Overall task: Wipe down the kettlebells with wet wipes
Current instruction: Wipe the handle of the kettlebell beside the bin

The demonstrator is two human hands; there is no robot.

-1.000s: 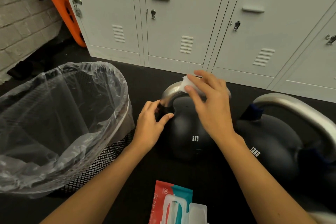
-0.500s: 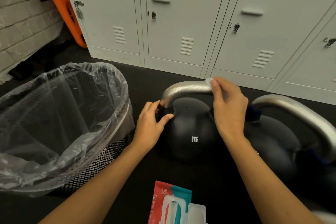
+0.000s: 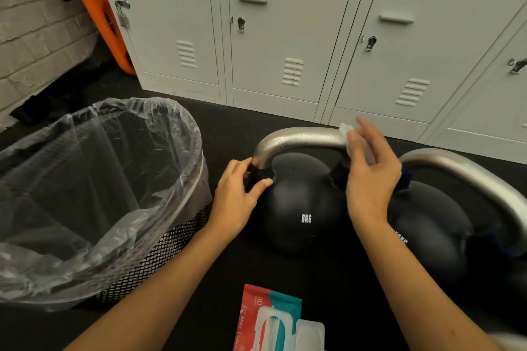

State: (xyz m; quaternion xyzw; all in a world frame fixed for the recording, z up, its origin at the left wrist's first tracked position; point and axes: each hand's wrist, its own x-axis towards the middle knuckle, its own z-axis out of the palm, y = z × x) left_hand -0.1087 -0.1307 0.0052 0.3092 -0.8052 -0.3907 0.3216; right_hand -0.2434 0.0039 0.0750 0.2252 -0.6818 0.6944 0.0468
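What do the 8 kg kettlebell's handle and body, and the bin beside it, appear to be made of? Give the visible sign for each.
Handle: bare metal, probably steel; silver-grey with a dull sheen.
Body: matte black, likely a coating over metal; the core is hidden.
Bin: black metal mesh, by its diamond openings, lined with a thin clear plastic bag that is crinkled and glossy.

Gym locker room. Evidence: row of pale grey metal lockers [image 3: 273,37] with vents, latches and one padlock [image 3: 123,16]; black rubber floor [image 3: 233,117]; kettlebells marked 8KG [image 3: 302,208] and heavier [image 3: 427,222]; painted brick wall [image 3: 31,23]; lined mesh waste bin [image 3: 159,248].
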